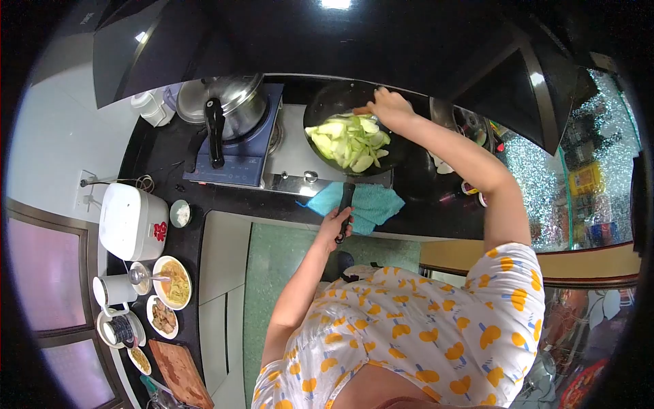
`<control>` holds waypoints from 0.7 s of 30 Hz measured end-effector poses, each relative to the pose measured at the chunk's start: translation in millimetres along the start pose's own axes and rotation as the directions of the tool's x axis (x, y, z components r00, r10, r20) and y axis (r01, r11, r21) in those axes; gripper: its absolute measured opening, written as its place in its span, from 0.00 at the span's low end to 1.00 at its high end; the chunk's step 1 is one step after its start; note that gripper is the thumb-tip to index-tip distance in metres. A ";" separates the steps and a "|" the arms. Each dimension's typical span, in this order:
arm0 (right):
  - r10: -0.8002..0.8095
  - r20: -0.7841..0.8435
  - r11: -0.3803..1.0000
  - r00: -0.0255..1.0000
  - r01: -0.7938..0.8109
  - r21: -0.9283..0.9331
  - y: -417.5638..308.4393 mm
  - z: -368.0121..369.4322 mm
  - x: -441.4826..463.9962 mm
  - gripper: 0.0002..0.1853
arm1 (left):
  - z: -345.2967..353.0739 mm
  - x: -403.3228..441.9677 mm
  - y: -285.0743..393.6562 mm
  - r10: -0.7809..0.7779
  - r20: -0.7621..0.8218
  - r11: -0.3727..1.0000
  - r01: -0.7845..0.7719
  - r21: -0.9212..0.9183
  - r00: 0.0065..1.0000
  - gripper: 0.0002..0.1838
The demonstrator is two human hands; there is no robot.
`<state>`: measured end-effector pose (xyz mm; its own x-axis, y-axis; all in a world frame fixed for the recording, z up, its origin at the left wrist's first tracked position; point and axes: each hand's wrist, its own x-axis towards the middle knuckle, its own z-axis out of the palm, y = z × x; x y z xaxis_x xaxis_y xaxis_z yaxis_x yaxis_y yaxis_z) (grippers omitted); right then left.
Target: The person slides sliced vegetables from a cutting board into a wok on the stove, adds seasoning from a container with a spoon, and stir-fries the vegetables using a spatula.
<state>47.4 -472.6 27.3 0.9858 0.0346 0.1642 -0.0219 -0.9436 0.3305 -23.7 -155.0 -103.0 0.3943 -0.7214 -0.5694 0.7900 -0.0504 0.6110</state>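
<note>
A dark wok (328, 103) sits on the stove, holding pale green vegetable slices (351, 140). My left hand (335, 223) is closed around the wok's black handle (346, 198), which points toward me. Beneath that handle a teal cloth (381, 204) drapes over the counter's front edge. My right hand (394, 109) is over the wok's far right side, fingers wrapped around a utensil with a wooden handle (361, 110). The utensil's working end is hidden among the slices, so its kind does not show.
Left of the wok, a pressure cooker (238, 105) stands on a blue induction cooker (231, 163). A white appliance (129, 221), plates of food (178, 283) and a wooden cutting board (180, 371) line the left counter. The black range hood (327, 41) overhangs the stove.
</note>
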 end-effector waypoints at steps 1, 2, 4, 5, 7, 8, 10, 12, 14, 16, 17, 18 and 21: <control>-0.017 0.136 1.000 0.991 0.019 -0.015 -10.9 -42.9 -20.1 0.15 | 0.1 0.4 -0.5 -0.004 -0.003 1.000 0.004 -0.005 1.000 0.13; -0.030 0.270 0.999 0.962 0.039 -0.028 -19.9 -94.3 -38.8 0.17 | -0.2 0.6 -0.9 -0.009 -0.007 1.000 0.009 -0.009 1.000 0.12; 0.075 0.259 0.997 0.963 -0.077 -0.001 -9.9 -111.7 -67.2 0.17 | -1.0 2.6 -2.0 -0.012 -0.009 1.000 0.012 0.002 1.000 0.12; 0.111 0.300 0.994 0.948 -0.111 -0.015 -5.2 -128.9 -78.9 0.17 | -1.6 3.3 -2.1 -0.014 -0.010 1.000 0.014 0.008 1.000 0.12; 0.163 0.364 0.987 0.917 -0.156 -0.049 1.2 -155.5 -99.5 0.17 | -0.8 2.6 -1.3 -0.013 0.003 1.000 0.013 -0.009 1.000 0.12; 0.179 0.389 0.984 0.904 -0.165 -0.068 3.0 -163.5 -109.8 0.17 | 0.2 2.1 -0.9 -0.012 0.009 1.000 0.012 -0.018 1.000 0.12; 0.162 0.464 0.987 0.871 -0.137 -0.088 -3.4 -167.0 -119.6 0.17 | 2.0 -0.6 1.3 -0.020 0.004 1.000 0.020 -0.016 1.000 0.12; 0.098 0.558 0.994 0.824 -0.059 -0.088 -16.7 -158.2 -119.0 0.17 | 3.2 -0.9 2.7 -0.019 0.003 1.000 0.019 -0.011 1.000 0.12; 0.208 0.543 0.975 0.814 -0.219 -0.045 -37.0 -111.5 -109.0 0.15 | 3.2 -1.1 1.0 -0.013 0.005 1.000 0.013 -0.006 1.000 0.12; 0.286 0.381 0.957 0.879 -0.283 -0.063 -40.4 -53.6 -97.4 0.13 | 3.6 -3.1 3.5 -0.008 0.013 1.000 0.008 -0.004 1.000 0.11; 0.298 0.283 0.955 0.912 -0.285 -0.087 -40.7 -36.0 -90.5 0.13 | 3.7 -3.9 4.2 -0.006 0.017 1.000 0.006 -0.004 1.000 0.11; 0.306 0.184 0.951 0.934 -0.289 -0.111 -38.5 -27.0 -86.0 0.12 | 2.8 -3.0 2.4 0.002 0.020 1.000 -0.002 -0.006 1.000 0.11; 0.204 -0.045 0.955 0.978 -0.209 -0.209 -20.0 -20.5 -77.8 0.10 | -2.4 1.2 1.0 0.018 0.018 1.000 -0.018 -0.006 1.000 0.11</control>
<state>-32.2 -449.7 27.0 0.9521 -0.1443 0.2696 -0.2620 -0.8397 0.4757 -21.2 -154.3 -104.4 0.3997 -0.7344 -0.5485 0.7857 -0.0337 0.6177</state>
